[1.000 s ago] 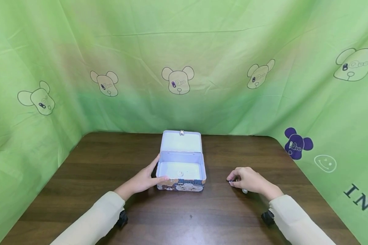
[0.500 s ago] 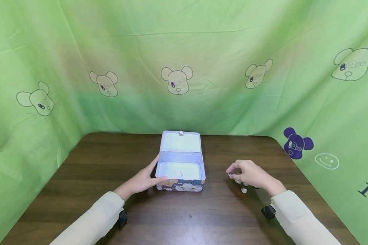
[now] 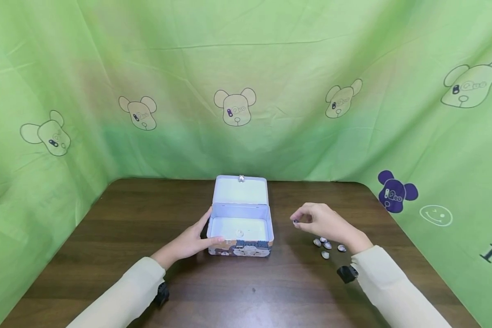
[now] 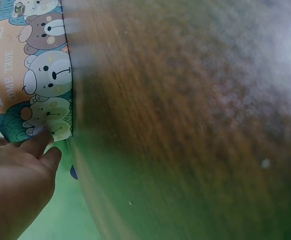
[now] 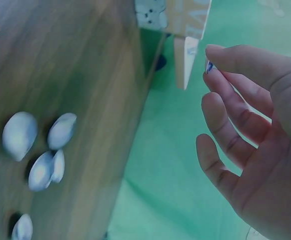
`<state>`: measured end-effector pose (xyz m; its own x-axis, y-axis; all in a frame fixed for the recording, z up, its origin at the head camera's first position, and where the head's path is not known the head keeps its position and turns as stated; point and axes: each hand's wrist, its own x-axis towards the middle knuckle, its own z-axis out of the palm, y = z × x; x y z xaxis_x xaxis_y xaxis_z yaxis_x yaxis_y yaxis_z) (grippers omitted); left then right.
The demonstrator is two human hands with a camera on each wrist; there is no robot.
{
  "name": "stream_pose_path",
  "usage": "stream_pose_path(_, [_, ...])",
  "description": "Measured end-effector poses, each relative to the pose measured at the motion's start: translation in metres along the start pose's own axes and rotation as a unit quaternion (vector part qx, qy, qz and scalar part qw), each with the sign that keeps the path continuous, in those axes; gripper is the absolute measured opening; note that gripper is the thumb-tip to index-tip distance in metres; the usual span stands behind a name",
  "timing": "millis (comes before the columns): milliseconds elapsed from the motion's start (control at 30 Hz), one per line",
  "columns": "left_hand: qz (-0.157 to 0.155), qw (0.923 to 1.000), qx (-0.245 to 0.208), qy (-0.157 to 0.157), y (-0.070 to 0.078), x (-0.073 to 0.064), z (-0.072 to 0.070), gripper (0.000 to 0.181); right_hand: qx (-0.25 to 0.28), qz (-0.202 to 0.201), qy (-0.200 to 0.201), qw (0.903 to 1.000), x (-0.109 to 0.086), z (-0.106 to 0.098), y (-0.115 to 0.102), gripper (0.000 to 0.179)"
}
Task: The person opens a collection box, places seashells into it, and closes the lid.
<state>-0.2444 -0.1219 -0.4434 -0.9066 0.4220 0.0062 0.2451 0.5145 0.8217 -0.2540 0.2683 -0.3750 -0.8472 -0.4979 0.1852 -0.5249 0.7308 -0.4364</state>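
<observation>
A tin box [image 3: 239, 248] with bear pictures outside and a white inside stands mid-table, its lid [image 3: 241, 190] tipped back. My left hand [image 3: 188, 241] grips its near left corner, thumb over the front rim and fingers along the side. In the left wrist view part of that hand [image 4: 23, 185] shows against the printed wall. A small whitish shell [image 3: 240, 233] lies inside the box. To the right of the box, my right hand [image 3: 324, 223] is raised and pinches a small shell [image 5: 209, 66] between thumb and index finger; most of this shell is hidden by the fingertips.
Several small grey-white shells [image 3: 325, 255] lie loose on the brown wooden table [image 3: 147, 205], below and right of the right hand. A green printed cloth [image 3: 180, 150] hangs behind the table and along its sides.
My right hand has lifted off the table with a shell and moved up and left toward the box, uncovering the other shells. My left hand stays on the box.
</observation>
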Motion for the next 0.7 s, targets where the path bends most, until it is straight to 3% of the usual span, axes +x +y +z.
stream_pose_path(267, [-0.005, 1.0000, -0.006, -0.001, 0.001, 0.000, -0.001, 0.103, 0.007, -0.050, 0.007, 0.9987, 0.023, 0.009, -0.021, 0.011])
stream_pose_path(700, [-0.007, 1.0000, -0.006, -0.002, 0.006, -0.002, -0.003, 0.102, 0.060, -0.075, 0.002, 0.9954, 0.059, 0.025, -0.049, 0.013])
